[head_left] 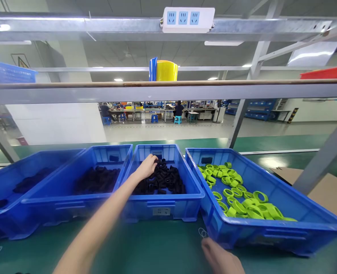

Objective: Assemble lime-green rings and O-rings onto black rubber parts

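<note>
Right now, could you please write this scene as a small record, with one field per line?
Left hand: at black parts, third bin from left; grip unclear
Right hand: blurred, beside right bin, near white rings
Right bin: green rings
Other three bins: black parts
Bin colour: blue
Table: green
Power strip: overhead, three sockets

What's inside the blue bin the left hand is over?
Small black parts, heaped loosely in the blue bin. The left hand hides part of the inside; whatever lies beneath the top layer isn't visible.
</note>
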A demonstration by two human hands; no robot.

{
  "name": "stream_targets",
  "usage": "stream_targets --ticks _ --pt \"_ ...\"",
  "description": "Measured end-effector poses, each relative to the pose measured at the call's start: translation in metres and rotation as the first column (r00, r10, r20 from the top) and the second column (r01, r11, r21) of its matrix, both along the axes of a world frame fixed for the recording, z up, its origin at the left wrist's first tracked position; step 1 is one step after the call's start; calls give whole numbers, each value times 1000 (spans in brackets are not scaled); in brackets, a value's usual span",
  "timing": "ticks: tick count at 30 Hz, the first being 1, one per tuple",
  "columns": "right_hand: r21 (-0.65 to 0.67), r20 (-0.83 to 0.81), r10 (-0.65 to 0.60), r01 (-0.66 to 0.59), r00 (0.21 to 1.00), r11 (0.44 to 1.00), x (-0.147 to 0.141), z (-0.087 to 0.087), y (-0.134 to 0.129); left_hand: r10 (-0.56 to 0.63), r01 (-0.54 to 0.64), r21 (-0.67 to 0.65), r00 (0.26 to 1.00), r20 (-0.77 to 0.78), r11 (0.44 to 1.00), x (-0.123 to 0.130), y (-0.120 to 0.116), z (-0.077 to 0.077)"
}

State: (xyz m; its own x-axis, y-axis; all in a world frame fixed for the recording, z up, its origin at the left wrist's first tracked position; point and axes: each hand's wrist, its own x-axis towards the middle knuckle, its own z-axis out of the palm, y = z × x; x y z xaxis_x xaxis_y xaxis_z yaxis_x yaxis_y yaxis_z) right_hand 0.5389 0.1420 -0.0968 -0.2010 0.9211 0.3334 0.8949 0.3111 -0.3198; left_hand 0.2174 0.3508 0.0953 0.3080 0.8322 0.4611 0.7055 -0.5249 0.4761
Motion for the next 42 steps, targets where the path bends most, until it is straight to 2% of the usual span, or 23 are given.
stream_targets --ticks 2,3,4,6,9,11,13,15,16,18,20,24,28,30,33,37,42 --pt "23 53 -35 34 998 999 3 -4 1 4 -3 -6 987 164 1000 1 -46 12" --pt "49 76 -50 46 996 998 3 -7 2 -4 17 -43 961 278 999 1 -74 13" --pt "82 104 -65 57 992 995 3 -9 3 -17 60 -98 918 396 993 2 -103 9" --pt "141 166 -118 95 979 985 0 -14 8 -19 178 -226 823 568 958 3 -161 -11" --pt "159 215 -175 143 961 977 -7 -16 15 66 293 -417 748 661 861 6 -226 -67" --pt "145 221 -172 142 960 979 -12 -14 19 153 353 -499 676 721 791 9 -250 -113" --pt "126 229 -150 124 962 984 -17 -9 21 278 408 -544 550 787 733 14 -259 -158" --pt "95 236 -127 107 963 990 -21 -3 20 409 436 -574 418 811 693 20 -261 -195" --pt "76 237 -115 100 965 992 -24 0 18 451 439 -579 367 813 686 23 -261 -208" --pt "35 233 -90 84 968 996 -32 5 11 462 450 -556 309 831 699 28 -261 -227" --pt "-6 224 -64 67 973 998 -40 8 1 447 455 -541 304 841 708 30 -263 -235" --pt "-101 194 -36 57 980 993 -54 10 -16 439 514 -535 307 844 671 30 -268 -235" --pt "-141 171 -82 107 982 984 -61 8 -19 462 575 -502 228 857 646 32 -273 -230" --pt "-119 178 -93 115 980 986 -63 7 -18 503 573 -511 190 843 640 34 -274 -228" --pt "-88 185 -80 98 980 991 -63 7 -17 503 582 -486 148 852 652 38 -273 -228" --pt "51 227 -81 71 970 996 -60 13 -20 509 590 -476 125 852 652 40 -271 -228" --pt "207 253 -79 26 964 978 -64 27 -31 525 633 -443 67 848 635 43 -274 -218"
